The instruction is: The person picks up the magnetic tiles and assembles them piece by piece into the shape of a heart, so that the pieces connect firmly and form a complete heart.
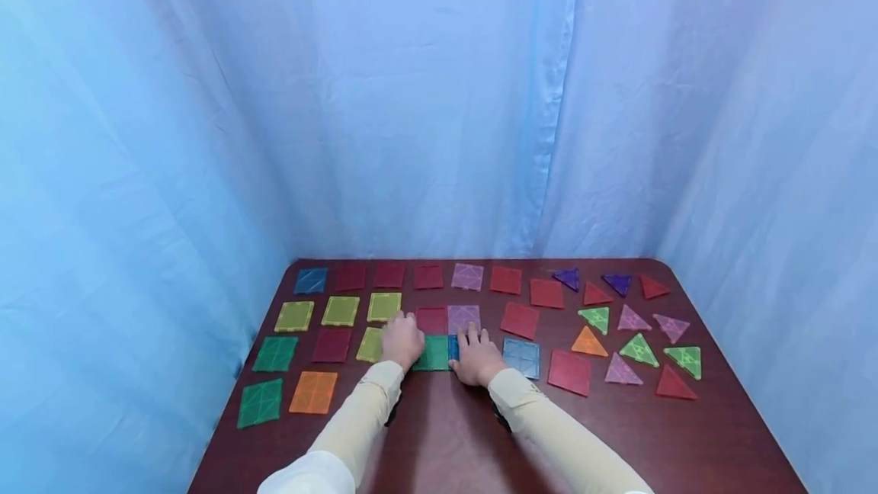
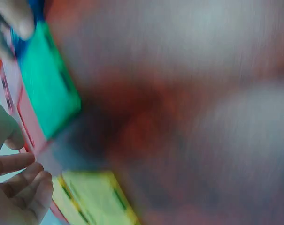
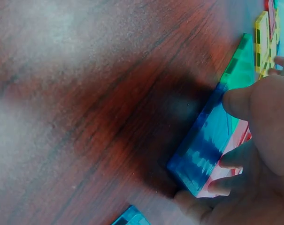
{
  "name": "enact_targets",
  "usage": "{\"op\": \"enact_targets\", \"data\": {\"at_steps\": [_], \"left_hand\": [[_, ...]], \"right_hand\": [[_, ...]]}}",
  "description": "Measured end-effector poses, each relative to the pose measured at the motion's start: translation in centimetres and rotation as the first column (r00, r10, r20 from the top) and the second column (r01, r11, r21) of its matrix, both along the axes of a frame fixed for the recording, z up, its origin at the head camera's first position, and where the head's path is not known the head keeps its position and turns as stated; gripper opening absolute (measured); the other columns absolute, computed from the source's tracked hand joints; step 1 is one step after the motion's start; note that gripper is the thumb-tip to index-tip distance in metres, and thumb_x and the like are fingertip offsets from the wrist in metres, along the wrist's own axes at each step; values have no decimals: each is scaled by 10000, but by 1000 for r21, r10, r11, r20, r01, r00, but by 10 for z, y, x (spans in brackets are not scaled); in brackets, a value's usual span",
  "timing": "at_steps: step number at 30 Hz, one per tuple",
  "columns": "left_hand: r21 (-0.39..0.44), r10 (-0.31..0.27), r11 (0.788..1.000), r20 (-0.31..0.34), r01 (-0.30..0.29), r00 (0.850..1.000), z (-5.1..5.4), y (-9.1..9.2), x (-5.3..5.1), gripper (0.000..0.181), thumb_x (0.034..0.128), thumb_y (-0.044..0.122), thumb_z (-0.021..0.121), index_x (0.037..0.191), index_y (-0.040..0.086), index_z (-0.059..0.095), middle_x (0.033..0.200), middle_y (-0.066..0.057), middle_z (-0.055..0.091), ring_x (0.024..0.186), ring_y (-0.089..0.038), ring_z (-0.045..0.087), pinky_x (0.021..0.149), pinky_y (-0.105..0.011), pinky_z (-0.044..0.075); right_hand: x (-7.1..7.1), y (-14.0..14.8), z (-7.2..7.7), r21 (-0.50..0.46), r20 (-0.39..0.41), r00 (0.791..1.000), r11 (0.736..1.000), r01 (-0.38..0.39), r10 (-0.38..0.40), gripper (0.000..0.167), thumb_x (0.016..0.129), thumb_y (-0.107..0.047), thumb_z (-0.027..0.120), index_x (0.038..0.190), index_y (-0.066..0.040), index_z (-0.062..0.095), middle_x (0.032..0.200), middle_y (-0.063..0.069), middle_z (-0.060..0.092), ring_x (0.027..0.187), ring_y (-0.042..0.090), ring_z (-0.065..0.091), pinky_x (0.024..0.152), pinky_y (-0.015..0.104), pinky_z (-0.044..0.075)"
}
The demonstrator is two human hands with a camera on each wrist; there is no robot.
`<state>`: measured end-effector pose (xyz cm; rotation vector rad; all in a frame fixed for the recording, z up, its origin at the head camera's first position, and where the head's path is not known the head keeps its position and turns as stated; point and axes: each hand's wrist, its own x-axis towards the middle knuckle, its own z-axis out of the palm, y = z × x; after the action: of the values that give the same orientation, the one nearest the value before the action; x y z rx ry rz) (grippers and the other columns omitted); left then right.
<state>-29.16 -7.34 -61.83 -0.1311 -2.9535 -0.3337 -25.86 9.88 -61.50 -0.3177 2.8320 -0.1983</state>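
Note:
A green square tile (image 1: 434, 354) and a blue square tile (image 3: 200, 138) lie edge to edge, with a red square tile (image 1: 430, 319) and a purple square tile (image 1: 463, 316) behind them. My right hand (image 1: 478, 357) spreads over the blue tile, mostly covering it in the head view. Its thumb (image 3: 238, 102) touches the tile near the green one, while its other fingers reach toward the purple tile and the blue tile's outer edge. Left of the green tile, my left hand (image 1: 402, 341) holds nothing, fingers loosely bent, beside a yellow square tile (image 2: 97, 194).
More square tiles stand in rows on the left, including an orange tile (image 1: 313, 392). At right lie a light-blue square (image 1: 521, 358), a red square (image 1: 569, 372) and several triangles, one orange (image 1: 589, 342). Blue curtains (image 1: 425, 97) surround the dark table (image 1: 453, 448).

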Motion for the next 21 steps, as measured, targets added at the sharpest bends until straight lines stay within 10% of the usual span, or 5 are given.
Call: {"op": "enact_targets", "data": {"at_steps": [10,21], "left_hand": [[-157,172,976,118,-153,978,-3,-37,-50,469,960,356,646,1275,9,632,1244,-257,579,1169,-435,544,1017,-554,452],[-67,164,986,297,-151,941,7,-40,-64,637,955,446,669,1324,-65,576,1263,-310,582,1180,-465,567,1023,-564,464]], "right_hand": [[7,-4,2,79,7,1000,997,-1,0,701,1041,-452,512,1590,-65,313,1651,197,259,1509,423,275,1183,521,332],[8,-4,3,114,-27,1000,993,-2,5,705,1032,-465,524,1583,-68,332,1646,188,280,1519,350,295,1163,468,384]]}}
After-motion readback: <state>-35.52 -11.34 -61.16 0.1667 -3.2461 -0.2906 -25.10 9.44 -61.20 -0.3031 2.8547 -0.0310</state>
